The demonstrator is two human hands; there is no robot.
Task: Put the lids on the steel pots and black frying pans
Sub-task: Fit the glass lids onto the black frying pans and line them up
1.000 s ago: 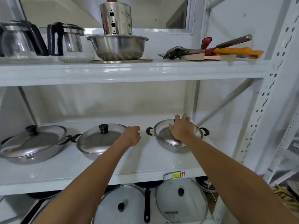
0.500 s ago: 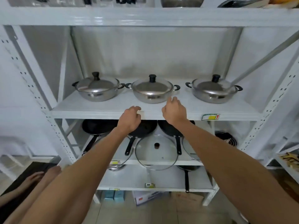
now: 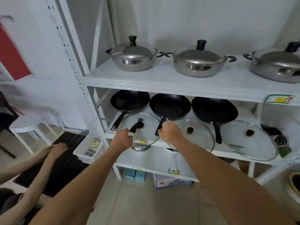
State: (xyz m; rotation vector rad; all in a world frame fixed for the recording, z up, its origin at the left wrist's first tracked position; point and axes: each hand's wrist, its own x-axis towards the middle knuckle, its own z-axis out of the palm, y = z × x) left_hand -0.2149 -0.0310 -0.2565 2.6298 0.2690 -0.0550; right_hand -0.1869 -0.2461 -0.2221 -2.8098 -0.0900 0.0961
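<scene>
Reaching toward the shelf's front edge, the left hand is curled, fingers closed on nothing discernible; the right hand grips the middle pan's handle. The glass lids overhang that edge, so a knock could tip one off.

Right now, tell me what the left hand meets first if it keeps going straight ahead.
Likely the leftmost glass lid: the left hand is at its near rim, beside a black handle. Depth is unclear.
</scene>
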